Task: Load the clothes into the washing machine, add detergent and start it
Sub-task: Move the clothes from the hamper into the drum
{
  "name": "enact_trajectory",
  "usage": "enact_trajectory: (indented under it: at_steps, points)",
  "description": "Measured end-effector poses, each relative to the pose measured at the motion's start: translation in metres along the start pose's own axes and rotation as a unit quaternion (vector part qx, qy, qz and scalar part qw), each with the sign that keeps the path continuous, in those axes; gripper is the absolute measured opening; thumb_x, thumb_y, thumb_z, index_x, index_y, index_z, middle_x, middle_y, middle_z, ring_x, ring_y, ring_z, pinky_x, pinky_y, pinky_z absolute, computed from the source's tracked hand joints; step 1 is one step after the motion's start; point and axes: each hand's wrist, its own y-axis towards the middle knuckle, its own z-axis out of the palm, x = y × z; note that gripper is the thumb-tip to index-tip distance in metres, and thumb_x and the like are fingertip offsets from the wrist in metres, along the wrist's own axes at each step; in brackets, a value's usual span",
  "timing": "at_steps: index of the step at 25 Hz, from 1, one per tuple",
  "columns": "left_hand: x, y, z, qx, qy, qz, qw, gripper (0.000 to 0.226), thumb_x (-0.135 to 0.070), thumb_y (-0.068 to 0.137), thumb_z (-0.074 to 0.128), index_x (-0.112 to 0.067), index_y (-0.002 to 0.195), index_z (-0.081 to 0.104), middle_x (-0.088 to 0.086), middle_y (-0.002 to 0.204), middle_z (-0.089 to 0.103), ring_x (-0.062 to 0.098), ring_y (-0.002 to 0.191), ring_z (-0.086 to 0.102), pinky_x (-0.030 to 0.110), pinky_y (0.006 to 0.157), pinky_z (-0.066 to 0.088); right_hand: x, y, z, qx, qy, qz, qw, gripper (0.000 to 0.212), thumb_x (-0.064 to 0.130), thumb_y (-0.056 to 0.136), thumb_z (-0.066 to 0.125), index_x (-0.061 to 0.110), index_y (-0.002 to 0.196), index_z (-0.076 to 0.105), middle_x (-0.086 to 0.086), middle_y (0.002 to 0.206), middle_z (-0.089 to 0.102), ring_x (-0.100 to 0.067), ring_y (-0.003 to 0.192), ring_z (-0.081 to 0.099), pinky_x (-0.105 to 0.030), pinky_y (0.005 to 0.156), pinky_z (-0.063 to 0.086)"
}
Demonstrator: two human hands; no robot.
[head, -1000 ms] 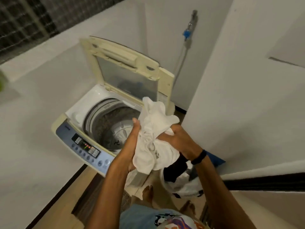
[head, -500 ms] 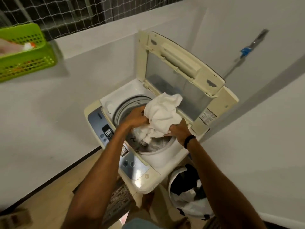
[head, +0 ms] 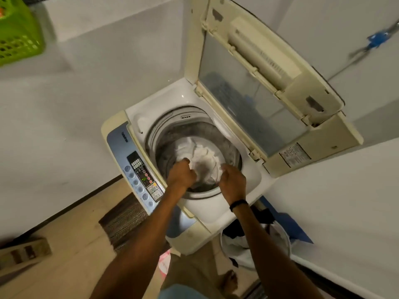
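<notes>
The top-loading washing machine (head: pixel 194 214) stands with its lid (head: pixel 259 83) tipped up. A white cloth (head: pixel 203 154) lies down inside the steel drum (head: pixel 166 134). My left hand (head: pixel 181 174) hovers over the drum's near rim with its fingers curled; its fingertips are hidden against the edge of the cloth, so a grip cannot be made out. My right hand (head: pixel 233 181) hangs over the rim beside it, loosely curled and holding nothing. A white laundry bag (head: pixel 276 236) with dark clothes sits on the floor right of the machine.
The control panel (head: pixel 142 175) with lit display runs along the machine's left front. A green basket (head: pixel 17 35) sits on the ledge at top left. A patterned mat (head: pixel 123 216) lies at the machine's foot. A tap with a blue fitting (head: pixel 375 42) is on the right wall.
Both hands carried the white cloth from above the bag to the drum and lowered it in. The cloth now lies inside, and the right hand has let go.
</notes>
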Motion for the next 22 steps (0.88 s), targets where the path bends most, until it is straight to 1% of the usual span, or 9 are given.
enact_trajectory:
  at_steps: [2,4,6,9,12,15,17,20,22]
  points:
    - [-0.019,-0.037,0.041,0.015,-0.013,0.065,0.998,0.04,-0.018,0.088,0.058,-0.014,0.128,0.059,0.015,0.126,0.064,0.033,0.118,0.06,0.036,0.099,0.049,-0.022,-0.032,-0.019,-0.123,0.047,0.037,0.991,0.023,0.011,0.095,0.052,0.009,0.111,0.07,-0.006,0.111,0.07,-0.02,0.103,0.063,-0.025,0.091,0.046]
    - [-0.043,-0.075,0.086,0.046,-0.011,0.141,0.989,0.033,-0.019,0.091,0.054,-0.017,0.123,0.062,0.011,0.121,0.066,0.029,0.113,0.063,0.032,0.094,0.049,-0.048,-0.064,-0.04,-0.219,0.116,0.116,0.962,0.019,0.01,0.094,0.054,0.009,0.106,0.069,-0.002,0.104,0.068,-0.015,0.095,0.06,-0.027,0.086,0.047]
    - [-0.065,-0.109,0.133,0.091,0.006,0.172,0.981,0.028,-0.02,0.094,0.053,-0.019,0.119,0.064,0.008,0.122,0.063,0.026,0.11,0.062,0.031,0.096,0.048,-0.095,-0.095,-0.057,-0.238,0.145,0.212,0.937,0.015,0.011,0.094,0.053,0.011,0.102,0.066,0.002,0.097,0.064,-0.013,0.088,0.056,-0.027,0.081,0.044]
    - [-0.075,-0.142,0.21,0.192,0.108,0.195,0.956,0.032,-0.023,0.098,0.05,-0.018,0.127,0.061,0.005,0.128,0.064,0.023,0.118,0.06,0.033,0.102,0.046,-0.227,-0.139,-0.048,-0.115,0.132,0.365,0.914,0.016,0.02,0.091,0.051,0.023,0.081,0.063,-0.002,0.082,0.064,-0.022,0.079,0.06,-0.035,0.075,0.051]
    - [-0.052,-0.144,0.282,0.252,0.185,0.145,0.939,0.031,-0.027,0.1,0.047,-0.018,0.126,0.059,0.004,0.125,0.064,0.023,0.118,0.06,0.033,0.095,0.044,-0.387,-0.179,0.003,0.031,0.149,0.495,0.855,0.022,0.029,0.08,0.055,0.018,0.063,0.062,-0.019,0.079,0.069,-0.041,0.078,0.066,-0.056,0.07,0.058]
    - [-0.01,-0.124,0.357,0.284,0.201,0.073,0.935,0.021,-0.025,0.097,0.051,-0.016,0.112,0.062,0.004,0.111,0.069,0.021,0.107,0.065,0.03,0.089,0.046,-0.423,-0.17,0.011,0.083,0.241,0.512,0.82,0.021,0.025,0.088,0.063,0.005,0.083,0.067,-0.03,0.098,0.067,-0.047,0.092,0.064,-0.058,0.082,0.054]
    - [0.016,-0.108,0.4,0.268,0.193,0.043,0.943,0.026,-0.025,0.096,0.053,-0.015,0.118,0.063,0.005,0.118,0.068,0.021,0.111,0.064,0.032,0.095,0.048,-0.45,-0.137,0.036,0.095,0.321,0.503,0.797,0.015,0.027,0.093,0.065,0.014,0.097,0.059,-0.026,0.11,0.064,-0.043,0.099,0.062,-0.054,0.09,0.052]
    - [0.048,-0.1,0.443,0.252,0.171,-0.004,0.952,0.03,-0.027,0.099,0.051,-0.015,0.125,0.062,0.004,0.127,0.065,0.019,0.116,0.062,0.028,0.098,0.047,-0.485,-0.07,0.075,0.074,0.476,0.524,0.703,0.049,0.05,0.086,0.067,0.03,0.123,0.042,-0.013,0.109,0.06,-0.032,0.094,0.062,-0.042,0.083,0.055]
    - [0.065,-0.106,0.454,0.25,0.16,-0.033,0.954,0.028,-0.033,0.099,0.05,-0.024,0.124,0.062,-0.004,0.126,0.066,0.013,0.113,0.064,0.023,0.095,0.048,-0.496,-0.023,0.087,0.041,0.564,0.517,0.642,0.057,0.052,0.087,0.064,0.03,0.133,0.039,-0.011,0.117,0.059,-0.031,0.105,0.063,-0.044,0.091,0.054]
